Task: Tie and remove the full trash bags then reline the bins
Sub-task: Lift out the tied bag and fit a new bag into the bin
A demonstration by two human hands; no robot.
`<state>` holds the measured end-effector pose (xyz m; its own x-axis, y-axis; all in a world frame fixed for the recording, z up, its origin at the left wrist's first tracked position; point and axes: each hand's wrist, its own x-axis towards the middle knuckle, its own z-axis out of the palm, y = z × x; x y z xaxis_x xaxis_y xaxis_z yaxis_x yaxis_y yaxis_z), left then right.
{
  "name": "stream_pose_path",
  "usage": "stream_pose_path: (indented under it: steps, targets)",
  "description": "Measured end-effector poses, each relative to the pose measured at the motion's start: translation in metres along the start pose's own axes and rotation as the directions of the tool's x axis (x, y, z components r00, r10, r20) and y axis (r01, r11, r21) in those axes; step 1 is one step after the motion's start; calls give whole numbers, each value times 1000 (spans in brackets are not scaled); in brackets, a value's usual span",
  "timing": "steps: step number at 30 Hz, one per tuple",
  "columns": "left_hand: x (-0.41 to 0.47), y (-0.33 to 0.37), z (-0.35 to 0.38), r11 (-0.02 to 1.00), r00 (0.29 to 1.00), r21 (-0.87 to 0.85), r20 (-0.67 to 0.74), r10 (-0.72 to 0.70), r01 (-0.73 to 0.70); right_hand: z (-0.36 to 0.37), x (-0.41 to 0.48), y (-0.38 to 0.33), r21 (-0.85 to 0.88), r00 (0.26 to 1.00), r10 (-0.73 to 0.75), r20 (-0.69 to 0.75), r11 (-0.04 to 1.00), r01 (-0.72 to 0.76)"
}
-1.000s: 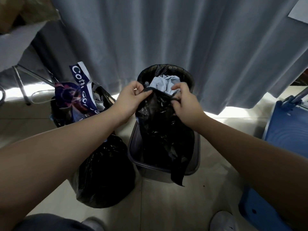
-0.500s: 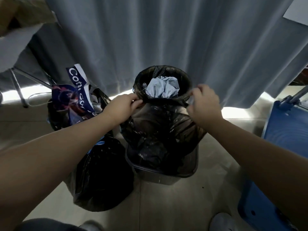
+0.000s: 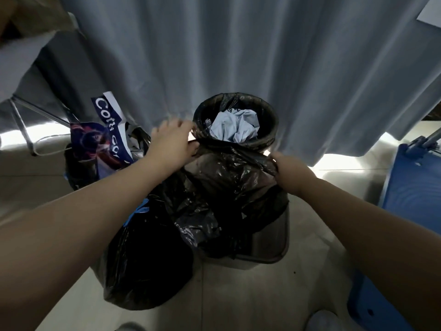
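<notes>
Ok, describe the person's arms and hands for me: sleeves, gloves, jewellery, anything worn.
Nothing worn shows. The left hand and right hand are gloveless, with no watch or bracelet at the wrists. Both forearms are bare to the frame's edge, with no sleeve in view. No ring shows, though the left fingers are motion-blurred.

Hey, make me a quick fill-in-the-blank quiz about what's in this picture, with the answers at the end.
1. The left hand and right hand both grip a ___ bag.
2. The crumpled wad in the round bin is light ___.
3. Behind the round bin hangs a grey ___.
4. The Cotti bag sits on the person's ___ side.
Missing words: black; blue; curtain; left.
</notes>
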<state>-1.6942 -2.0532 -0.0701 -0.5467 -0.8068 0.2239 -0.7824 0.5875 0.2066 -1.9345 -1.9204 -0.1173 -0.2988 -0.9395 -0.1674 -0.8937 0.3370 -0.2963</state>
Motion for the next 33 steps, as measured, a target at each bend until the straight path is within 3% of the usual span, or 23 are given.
stream_pose_path:
  steps: [1,2,3,4,5,7,9,12,16,19,22,25,28,31,32,33]
  targets:
    - [1,3,3,980,980,118,-103,172,-159,1,1,-1,21,998,7,-55,1000,-6]
    - [2,8,5,912,902,197,-176,395,-360,0,2,-2,18,994,4,-114,1000,-1]
    - [2,13,8,807,804,239,-139,578,-540,-1,2,-4,-3,986,-13,-165,1000,13]
    - [1,18,10,737,759,235,6,651,-634,-2,2,-5,-32,978,-44,-205,999,38]
    - [0,22,14,744,776,221,163,609,-631,-4,1,-4,-76,968,-81,-238,995,65]
    - [3,21,25,840,865,279,342,366,-465,-3,2,3,-170,962,-144,-232,980,105]
    - [6,12,33,915,906,255,371,206,-312,2,5,14,-121,981,-123,-151,987,105]
    - [10,-2,44,990,887,-8,443,128,-139,7,8,26,32,998,-9,-57,999,11]
    - [8,-6,56,983,844,-179,534,55,49,9,18,26,192,992,88,-93,979,-69]
    - [7,-5,60,930,859,-306,512,-21,205,14,22,23,130,988,47,-149,991,-28]
    - [1,-1,62,877,819,-374,573,-37,301,14,22,25,-24,996,51,-67,998,-53]
    - [-3,0,60,806,756,-413,651,-64,424,10,19,29,-34,996,60,58,998,-58]
    - [-11,-4,54,753,653,-371,750,-102,544,4,12,30,-118,961,160,225,984,-136]
    - [-20,-16,52,671,524,-327,845,-109,666,0,-2,36,142,863,289,414,916,-375]
    - [-23,-18,51,666,523,-330,846,-107,669,-3,-10,37,253,829,312,463,851,-461]
    - [-25,-20,51,712,573,-332,810,-121,619,-6,-18,37,329,808,316,497,793,-513]
